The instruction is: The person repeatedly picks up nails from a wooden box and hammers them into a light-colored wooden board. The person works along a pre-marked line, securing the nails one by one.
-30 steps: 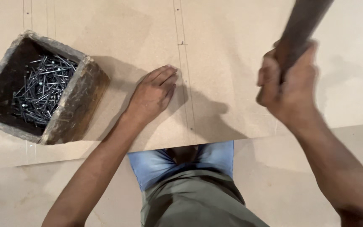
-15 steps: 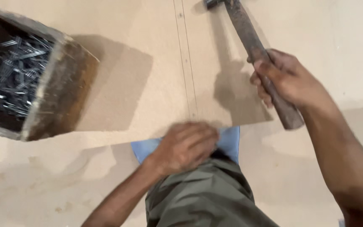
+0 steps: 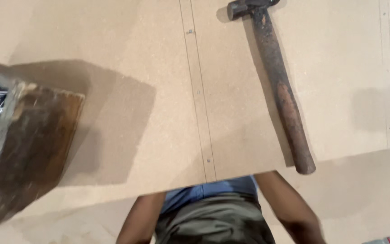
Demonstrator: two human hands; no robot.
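Fibreboard sheet: pale tan fibreboard sheet point(image 3: 136, 68) lies flat and carries everything; its near edge overhangs the person's lap, so they sit or kneel tight against it, a second tan surface showing lower down beyond that edge.
Pencil lines: two thin ruled lines point(image 3: 199, 99) run from the far edge to the near edge down the middle, with small nail heads point(image 3: 189, 31) sunk between them, which looks like a marked fixing row.
Nail box: worn, dark wooden box of steel nails point(image 3: 28, 149) sits at the left edge, partly cut off and blurred, near enough to reach.
Hammer: rusty dark-handled hammer with a black steel head point(image 3: 278, 86) lies loose on the sheet right of the lines, head toward the far edge, handle end poking just past the near edge, where it is easy to pick up.
Hands: both forearms, left forearm point(image 3: 141, 219) and right forearm point(image 3: 290, 210), drop below the near edge; the hands themselves are hidden, so I cannot tell whether they are open or gripping anything.
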